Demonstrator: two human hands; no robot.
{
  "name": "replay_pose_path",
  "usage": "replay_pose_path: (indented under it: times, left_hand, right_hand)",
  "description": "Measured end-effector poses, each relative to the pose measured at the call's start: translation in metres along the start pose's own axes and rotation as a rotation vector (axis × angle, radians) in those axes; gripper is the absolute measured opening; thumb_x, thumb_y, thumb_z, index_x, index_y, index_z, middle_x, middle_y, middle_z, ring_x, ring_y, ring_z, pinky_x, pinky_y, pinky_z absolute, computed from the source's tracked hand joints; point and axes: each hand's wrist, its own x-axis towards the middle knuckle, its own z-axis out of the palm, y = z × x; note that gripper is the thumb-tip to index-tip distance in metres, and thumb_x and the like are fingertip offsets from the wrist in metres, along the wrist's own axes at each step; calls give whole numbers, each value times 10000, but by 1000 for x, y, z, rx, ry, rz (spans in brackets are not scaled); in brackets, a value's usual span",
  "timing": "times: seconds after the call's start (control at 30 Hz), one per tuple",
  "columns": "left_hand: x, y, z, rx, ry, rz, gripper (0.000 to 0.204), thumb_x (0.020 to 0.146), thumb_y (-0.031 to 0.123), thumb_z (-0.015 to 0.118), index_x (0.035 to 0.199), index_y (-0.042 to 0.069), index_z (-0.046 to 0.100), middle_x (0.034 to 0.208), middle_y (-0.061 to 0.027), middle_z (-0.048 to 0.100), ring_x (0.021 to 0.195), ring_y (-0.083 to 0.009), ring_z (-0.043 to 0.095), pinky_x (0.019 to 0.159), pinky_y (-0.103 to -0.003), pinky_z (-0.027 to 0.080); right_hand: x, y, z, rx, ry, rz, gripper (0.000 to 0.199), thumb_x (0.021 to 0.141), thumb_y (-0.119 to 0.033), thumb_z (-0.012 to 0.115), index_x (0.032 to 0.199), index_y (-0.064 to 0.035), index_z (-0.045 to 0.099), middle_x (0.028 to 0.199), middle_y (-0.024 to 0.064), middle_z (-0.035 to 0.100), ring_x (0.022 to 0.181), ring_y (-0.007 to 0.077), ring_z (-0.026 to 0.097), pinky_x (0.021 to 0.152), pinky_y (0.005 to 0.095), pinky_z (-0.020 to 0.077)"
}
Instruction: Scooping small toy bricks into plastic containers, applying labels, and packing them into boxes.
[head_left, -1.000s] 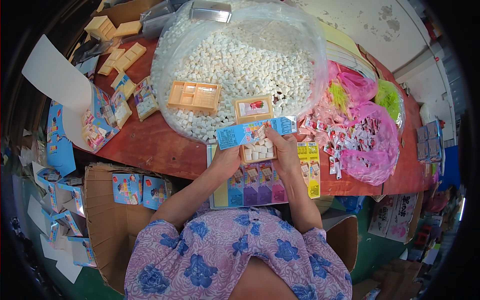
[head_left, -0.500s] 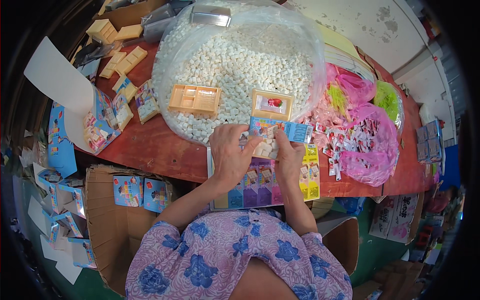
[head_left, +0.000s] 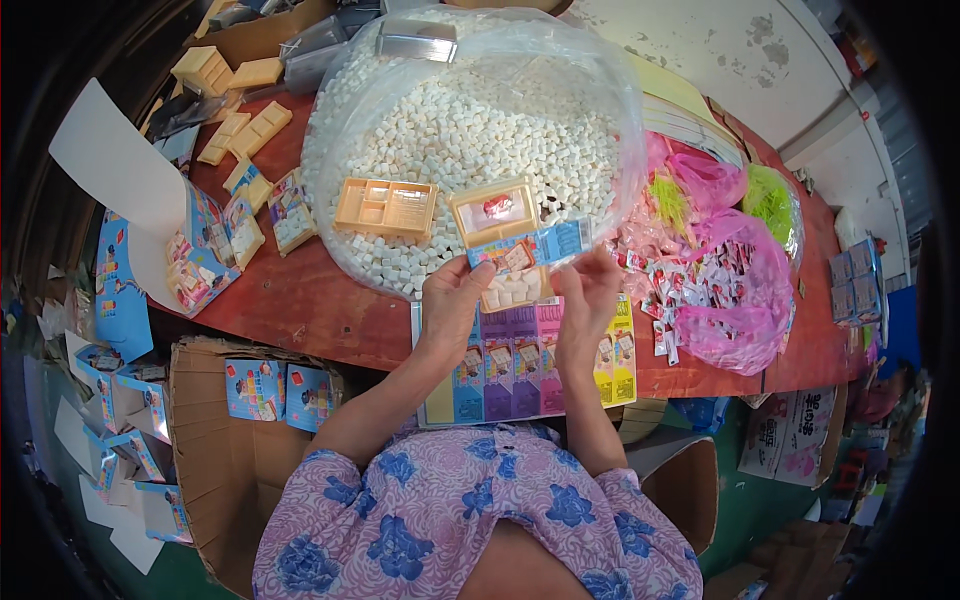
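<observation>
Tray, pinched in left hand, right hand half-curled beside it, grip unclear

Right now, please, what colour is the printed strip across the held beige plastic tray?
The printed strip is mostly light blue, best seen in the head view.

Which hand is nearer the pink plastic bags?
Right. The right hand is left of the pink plastic bags; the left hand is farther left, gripping the blue-banded package.
</observation>
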Motion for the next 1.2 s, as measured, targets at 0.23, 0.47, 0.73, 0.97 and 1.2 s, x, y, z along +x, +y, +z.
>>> replay_pose_path:
  times: [0.23,0.47,0.73,0.97,1.2]
  left_hand:
    - [-3,-5,-15,719,-177,690,187,725,50,553,910,56,581,973,-84,560,936,-207,512,781,-313,418]
    - [-5,16,-37,1035,-333,1032,351,615,10,564,945,130,590,1081,-92,511,1043,-327,436,842,-380,378]
    - [-14,17,-36,877,-430,545,262,684,104,592,930,24,553,1019,-117,527,950,-274,490,781,-329,393]
    - [-28,14,-55,711,-199,114,174,759,85,532,903,-12,547,814,-93,583,740,-101,543,626,-241,433]
    - [-13,64,-119,535,397,456,259,801,22,477,1057,-16,455,865,-52,564,717,-85,536,635,-229,448]
  right_hand:
    - [-9,-5,-8,-51,-295,-383,265,716,-44,587,967,15,526,948,101,523,879,196,487,782,285,375]
    - [-3,-14,-24,-147,-701,-625,269,649,-216,614,840,-26,592,863,86,597,894,286,528,801,365,382]
    - [-16,0,-19,434,-634,344,181,712,-65,616,878,-1,582,852,90,602,785,152,564,707,272,446]
    - [-14,4,9,291,-758,415,254,722,-52,596,964,2,543,886,53,587,786,110,548,712,236,436]
    - [18,15,79,-367,-641,-702,258,667,-97,621,904,-17,554,861,121,531,802,258,514,690,323,418]
